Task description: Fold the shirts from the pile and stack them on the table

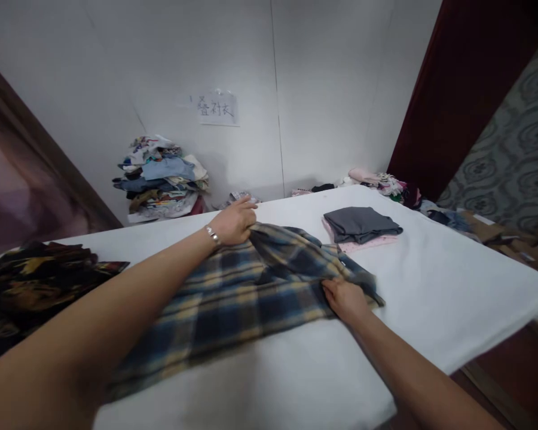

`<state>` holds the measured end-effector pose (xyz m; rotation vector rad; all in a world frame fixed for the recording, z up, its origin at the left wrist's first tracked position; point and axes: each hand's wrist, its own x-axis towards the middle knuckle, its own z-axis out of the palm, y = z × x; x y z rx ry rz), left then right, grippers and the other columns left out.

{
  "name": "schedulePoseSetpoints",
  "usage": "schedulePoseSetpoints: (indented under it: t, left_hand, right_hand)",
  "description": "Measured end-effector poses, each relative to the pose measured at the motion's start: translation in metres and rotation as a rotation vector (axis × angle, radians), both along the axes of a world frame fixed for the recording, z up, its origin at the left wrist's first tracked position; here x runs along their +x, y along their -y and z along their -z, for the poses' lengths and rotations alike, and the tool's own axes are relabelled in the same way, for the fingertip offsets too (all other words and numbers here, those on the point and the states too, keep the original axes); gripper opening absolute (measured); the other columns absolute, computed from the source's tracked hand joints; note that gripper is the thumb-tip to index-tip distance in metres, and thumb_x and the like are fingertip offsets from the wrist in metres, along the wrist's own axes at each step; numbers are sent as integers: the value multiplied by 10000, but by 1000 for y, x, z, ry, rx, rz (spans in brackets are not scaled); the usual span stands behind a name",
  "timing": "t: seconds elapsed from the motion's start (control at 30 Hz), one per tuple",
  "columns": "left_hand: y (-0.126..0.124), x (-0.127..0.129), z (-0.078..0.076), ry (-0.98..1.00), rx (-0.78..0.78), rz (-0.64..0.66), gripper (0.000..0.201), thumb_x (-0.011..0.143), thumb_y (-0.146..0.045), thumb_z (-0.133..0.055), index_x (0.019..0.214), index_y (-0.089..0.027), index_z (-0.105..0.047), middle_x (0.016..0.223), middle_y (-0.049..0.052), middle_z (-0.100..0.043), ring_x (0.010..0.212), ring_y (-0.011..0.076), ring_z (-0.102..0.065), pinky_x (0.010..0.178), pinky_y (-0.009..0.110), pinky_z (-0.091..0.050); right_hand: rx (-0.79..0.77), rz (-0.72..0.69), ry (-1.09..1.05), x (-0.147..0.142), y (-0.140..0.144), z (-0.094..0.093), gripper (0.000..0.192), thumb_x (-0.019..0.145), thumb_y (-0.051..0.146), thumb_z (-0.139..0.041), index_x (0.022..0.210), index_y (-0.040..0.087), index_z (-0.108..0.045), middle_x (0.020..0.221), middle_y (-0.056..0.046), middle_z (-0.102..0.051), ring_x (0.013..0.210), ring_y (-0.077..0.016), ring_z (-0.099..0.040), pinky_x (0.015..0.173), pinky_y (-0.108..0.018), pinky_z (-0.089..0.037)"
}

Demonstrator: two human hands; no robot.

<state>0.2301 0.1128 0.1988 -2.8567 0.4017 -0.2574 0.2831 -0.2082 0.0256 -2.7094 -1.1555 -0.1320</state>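
A folded grey garment (361,223) rests on a pink one (363,242) atop a white table (452,286). A dark patterned cloth (31,286) lies at the table's left end. Piled clothes (161,176) stand against the wall beneath a handwritten paper sign (217,107); more clothing (381,182) heaps in the corner.

Two bare forearms stretched forward, left arm running from 8 o'clock toward centre, bracelet at its wrist, left hand (234,222) palm down with fingers curled closed, right arm entering from 5 o'clock, right hand (346,300) knuckles up, fingers pinched.
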Motion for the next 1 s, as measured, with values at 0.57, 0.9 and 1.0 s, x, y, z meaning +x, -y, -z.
schedulePoseSetpoints:
  t: [0.57,0.9,1.0]
  left_hand:
    - [67,-169,123,-137,-88,49,189,716,-122,-469,818,-208,-604,762,35,-630,797,185,-565,1147,455,-135]
    - [41,-179,80,-5,-24,-269,188,715,-147,-498,673,-154,-681,843,159,-614,932,301,-502,878,488,-313]
    - [18,-200,62,158,50,-525,213,744,-209,-490,732,-155,-695,947,175,-609,1008,335,-472,895,510,-311]
  right_hand:
    - [90,27,91,4,-1,9,318,820,206,-495,1081,128,-659,1156,-141,-639,1089,-250,-554,941,-325,-415]
    - [106,17,85,-1,2,6,301,874,238,-434,963,157,-710,1035,-106,-675,998,-217,-585,855,-280,-429]
    - [119,16,77,0,2,7,303,878,248,-438,979,164,-711,1041,-100,-678,1004,-214,-584,868,-279,-422]
